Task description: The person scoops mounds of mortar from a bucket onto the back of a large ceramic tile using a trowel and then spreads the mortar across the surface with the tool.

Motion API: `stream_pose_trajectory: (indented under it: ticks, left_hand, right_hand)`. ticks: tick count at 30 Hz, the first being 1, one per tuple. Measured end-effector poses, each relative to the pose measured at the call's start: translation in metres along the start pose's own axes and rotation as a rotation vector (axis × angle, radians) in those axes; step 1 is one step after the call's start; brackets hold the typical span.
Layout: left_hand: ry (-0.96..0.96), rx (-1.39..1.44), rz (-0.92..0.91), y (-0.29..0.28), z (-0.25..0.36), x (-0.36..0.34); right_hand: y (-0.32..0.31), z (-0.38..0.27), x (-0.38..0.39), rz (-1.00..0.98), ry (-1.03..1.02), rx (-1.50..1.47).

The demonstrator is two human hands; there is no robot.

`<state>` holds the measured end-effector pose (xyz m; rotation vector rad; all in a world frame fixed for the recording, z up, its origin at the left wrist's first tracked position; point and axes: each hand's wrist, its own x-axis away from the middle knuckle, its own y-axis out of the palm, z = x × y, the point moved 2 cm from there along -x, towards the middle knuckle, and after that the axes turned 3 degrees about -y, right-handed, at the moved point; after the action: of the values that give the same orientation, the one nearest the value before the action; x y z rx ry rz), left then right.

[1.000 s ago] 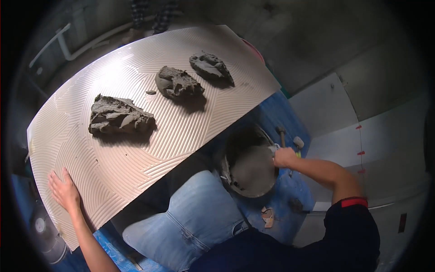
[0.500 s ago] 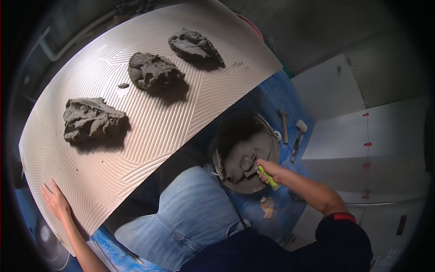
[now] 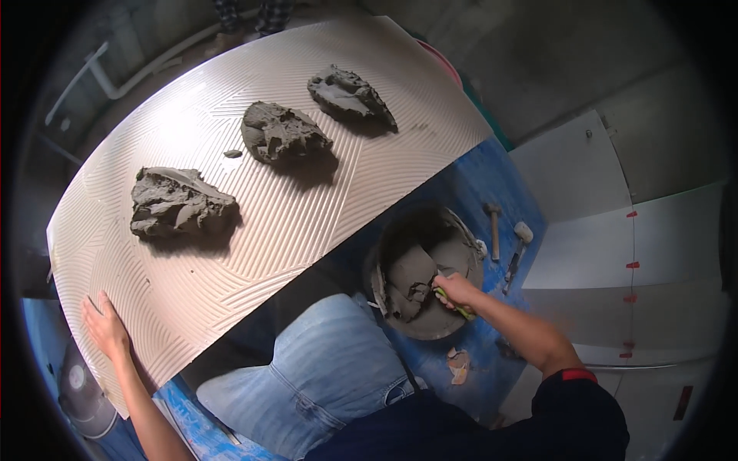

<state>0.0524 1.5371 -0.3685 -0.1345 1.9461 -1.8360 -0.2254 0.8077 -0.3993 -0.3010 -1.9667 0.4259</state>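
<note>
- My left hand (image 3: 108, 329) lay flat, fingers spread wide, on the near corner of the large pale ribbed tile (image 3: 261, 207), steadying it where it sloped up off my knee.
- Three lumps of wet grey mortar sat on the tile's grooved back, well apart from one another: a near-left lump (image 3: 178, 203), a middle lump (image 3: 283, 135) and a far lump (image 3: 350, 95).
- My right hand (image 3: 457, 292) was down inside the round dark bucket (image 3: 464, 230), closed around the yellow-green handle of a trowel (image 3: 453, 305); its blade was buried in the grey mortar (image 3: 411, 280), so I could not see it.
- The bucket stood on a blue floor sheet (image 3: 469, 184), with a small hammer (image 3: 493, 224) and a second light-headed tool (image 3: 520, 241) just beyond it.
- I judged this the loading step: scooping more mortar to butter the tile.
- The next move, as I read it, called for lifting the loaded trowel clear of the rim and carrying it level to a bare patch of the tile, while the left hand kept the tile from tipping.
</note>
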Motion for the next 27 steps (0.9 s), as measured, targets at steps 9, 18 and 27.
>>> stream_pose_trajectory:
  ticks: [9, 18, 27]
  left_hand:
    - [-0.056, -0.058, 0.004, -0.015, 0.006, 0.002]
    - [-0.139, -0.047, -0.039, -0.021, 0.023, 0.019]
    - [-0.194, -0.023, -0.097, -0.035, 0.038, 0.019]
  right_hand:
    - [-0.028, -0.009, 0.036, 0.015, -0.111, -0.102]
    - [-0.104, -0.064, 0.154, 0.014, -0.379, -0.541]
    - [-0.129, -0.305, 0.083, 0.901, -1.06, 0.3]
